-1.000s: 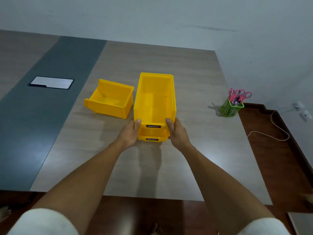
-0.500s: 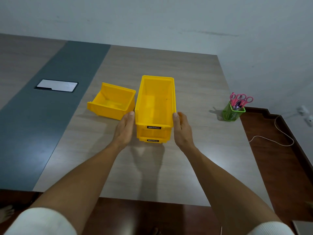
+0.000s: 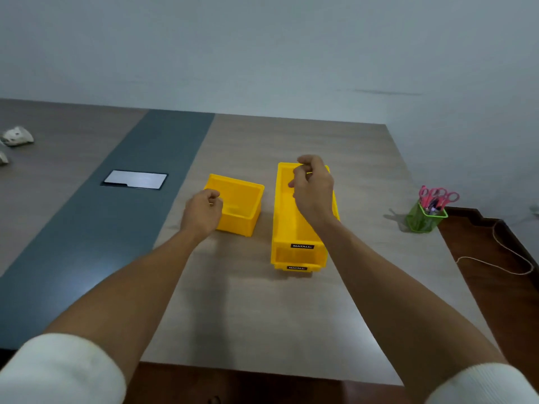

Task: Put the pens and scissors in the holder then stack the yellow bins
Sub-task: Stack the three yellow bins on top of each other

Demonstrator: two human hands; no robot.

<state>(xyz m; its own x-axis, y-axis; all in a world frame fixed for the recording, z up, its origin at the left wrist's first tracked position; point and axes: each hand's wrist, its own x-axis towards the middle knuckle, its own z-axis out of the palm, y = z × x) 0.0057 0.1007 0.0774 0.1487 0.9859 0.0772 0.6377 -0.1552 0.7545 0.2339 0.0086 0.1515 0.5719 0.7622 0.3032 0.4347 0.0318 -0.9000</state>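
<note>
Two long yellow bins sit nested one inside the other on the table, labels facing me. My right hand hovers over their far half with fingers curled and nothing in them. A shorter yellow bin rests to their left. My left hand is at this bin's near left corner, fingers curled; it hides the rim there, so a grip cannot be judged. At the table's right edge stands a green mesh holder containing pink scissors and pens.
A dark grey strip runs down the table with a silver cover plate set into it. Pale crumpled objects lie far left. A cable trails on the brown floor right of the table.
Both hands have let go of the nested bins' front. The left hand moved to the shorter bin, the right hand rose over the nested bins. My view tilted up.
</note>
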